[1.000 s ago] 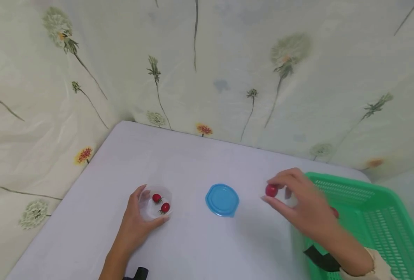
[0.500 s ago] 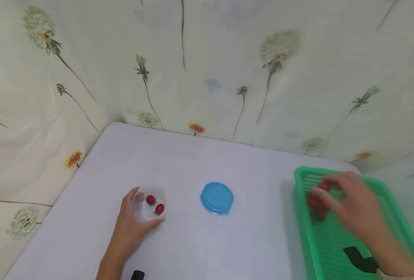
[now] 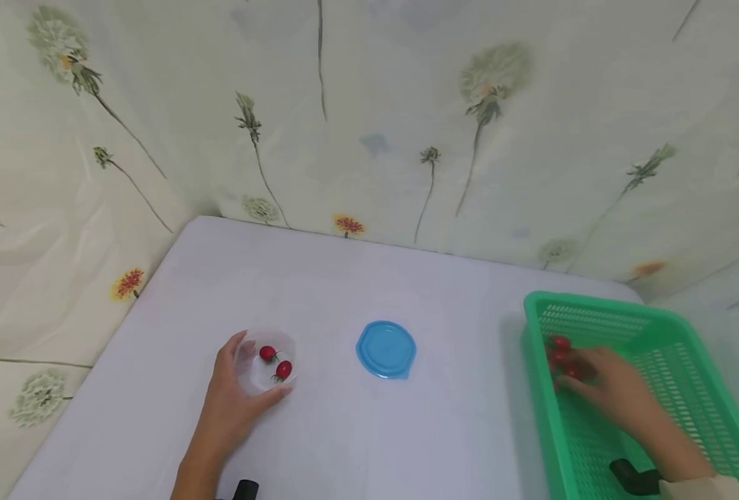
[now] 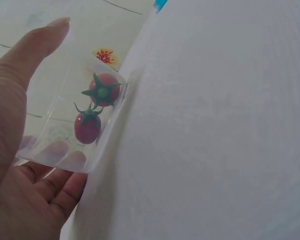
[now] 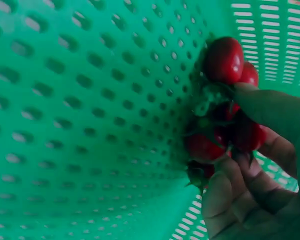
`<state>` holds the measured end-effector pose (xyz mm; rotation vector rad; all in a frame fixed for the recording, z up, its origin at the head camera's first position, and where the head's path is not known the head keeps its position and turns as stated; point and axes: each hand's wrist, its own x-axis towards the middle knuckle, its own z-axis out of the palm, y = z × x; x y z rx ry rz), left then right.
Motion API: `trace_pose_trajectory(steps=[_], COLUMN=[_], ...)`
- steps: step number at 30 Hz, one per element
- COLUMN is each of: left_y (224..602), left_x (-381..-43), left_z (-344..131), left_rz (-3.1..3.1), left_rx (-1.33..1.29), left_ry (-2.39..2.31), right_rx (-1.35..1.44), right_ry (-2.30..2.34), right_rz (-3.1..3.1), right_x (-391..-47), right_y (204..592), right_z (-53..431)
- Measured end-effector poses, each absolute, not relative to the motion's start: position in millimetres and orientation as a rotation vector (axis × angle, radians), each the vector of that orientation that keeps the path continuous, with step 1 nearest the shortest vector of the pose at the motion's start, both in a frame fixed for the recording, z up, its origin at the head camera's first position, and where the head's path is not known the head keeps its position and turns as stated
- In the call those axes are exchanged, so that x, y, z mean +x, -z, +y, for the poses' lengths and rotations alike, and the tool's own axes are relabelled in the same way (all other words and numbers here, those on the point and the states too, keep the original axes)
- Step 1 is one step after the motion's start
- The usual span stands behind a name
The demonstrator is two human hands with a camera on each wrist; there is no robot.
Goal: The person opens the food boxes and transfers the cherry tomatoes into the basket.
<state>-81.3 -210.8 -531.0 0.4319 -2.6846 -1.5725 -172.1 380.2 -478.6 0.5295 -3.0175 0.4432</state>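
My left hand [image 3: 235, 399] grips a small clear plastic cup [image 3: 258, 378] on the table, thumb on the near side and fingers round the far side. Two red cherry tomatoes [image 4: 87, 126] with green stems lie inside it. My right hand [image 3: 622, 396] is down in the green basket [image 3: 553, 423], at a cluster of several cherry tomatoes [image 5: 224, 60] by its left wall. Seen from the right wrist, thumb and fingers curl round one cherry tomato [image 5: 247, 134], partly hidden among the others.
A blue plastic lid [image 3: 386, 349] lies flat on the white table [image 3: 444, 417] between the cup and the basket. Flower-printed cloth [image 3: 376, 139] hangs behind the table and along its left side. The basket's raised rim surrounds the right hand.
My right hand, pinching a cherry tomato above the table earlier, has moved right and down into the basket among the tomatoes. The left hand keeps its grip on the cup; the head view shifted slightly.
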Motion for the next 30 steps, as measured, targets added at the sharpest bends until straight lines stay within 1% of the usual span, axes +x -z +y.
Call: trace_pose_trajectory(steps=[8, 15, 30], left_y=[528.8, 529.3, 527.0], left_x=[-82.2, -81.3, -81.4], left_z=[-209.4, -210.0, -210.8], left_rz=[-2.71, -2.696, -2.692], left_rx=[0.446, 0.447, 0.436], left_ry=[1.552, 1.557, 1.569], right_rx=[0.46, 0.534, 0.541], right_ry=[-0.491, -0.459, -0.454], right_rz=[-3.083, -3.063, -3.127], right_x=[-172.7, -174.9, -174.4], right_y=[475.2, 477.0, 484.1], right_z=[377.9, 375.8, 377.7])
